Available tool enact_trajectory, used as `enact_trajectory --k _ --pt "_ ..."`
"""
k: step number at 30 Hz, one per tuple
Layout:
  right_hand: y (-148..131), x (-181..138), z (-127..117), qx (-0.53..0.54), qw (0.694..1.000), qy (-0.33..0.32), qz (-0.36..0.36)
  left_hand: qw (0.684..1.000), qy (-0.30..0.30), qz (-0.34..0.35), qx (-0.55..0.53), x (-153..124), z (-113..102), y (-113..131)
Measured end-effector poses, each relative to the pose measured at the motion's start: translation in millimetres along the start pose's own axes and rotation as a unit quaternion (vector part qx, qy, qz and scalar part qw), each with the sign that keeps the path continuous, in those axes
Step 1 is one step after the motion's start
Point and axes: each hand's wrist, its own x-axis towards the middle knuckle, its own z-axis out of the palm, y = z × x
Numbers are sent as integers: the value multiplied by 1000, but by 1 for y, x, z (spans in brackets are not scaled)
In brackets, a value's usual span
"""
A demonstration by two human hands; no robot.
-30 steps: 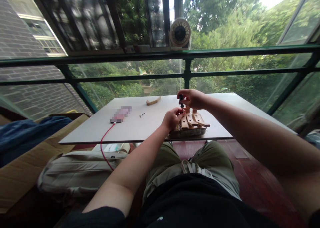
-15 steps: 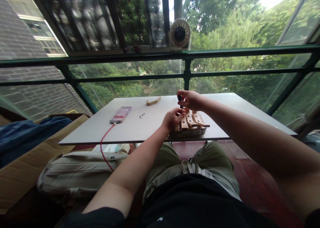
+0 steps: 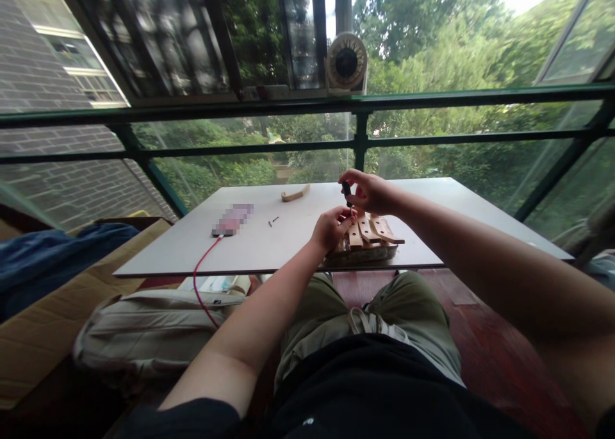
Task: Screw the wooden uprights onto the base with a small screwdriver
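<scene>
A small assembly of wooden slats (image 3: 369, 232) lies near the front edge of the grey table (image 3: 269, 243). My right hand (image 3: 372, 191) is closed round a short black screwdriver (image 3: 346, 190), held upright with its tip pointing down at the slats. My left hand (image 3: 330, 227) pinches the near left end of the slats, right under the screwdriver tip. Whether a screw sits between its fingertips is too small to tell.
Loose screws (image 3: 273, 221) lie mid-table, a curved wooden piece (image 3: 295, 194) sits at the far edge, and a blurred phone (image 3: 233, 219) has a red cable (image 3: 202, 279) running off the front. A beige bag (image 3: 154, 333) and cardboard box (image 3: 33, 336) lie left of my knees. Green railing (image 3: 358, 141) stands behind.
My right hand has lifted slightly and turned the screwdriver handle. My left hand stays put on the slats.
</scene>
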Motion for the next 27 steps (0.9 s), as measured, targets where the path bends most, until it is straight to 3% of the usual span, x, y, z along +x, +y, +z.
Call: enact_trajectory --k 9,27 --pt "-5 3 8 51 997 -26 42 1000 -1 -8 8 -1 -1 4" --pt "-3 1 5 -41 999 3 6 999 29 0 23 -3 -2 4"
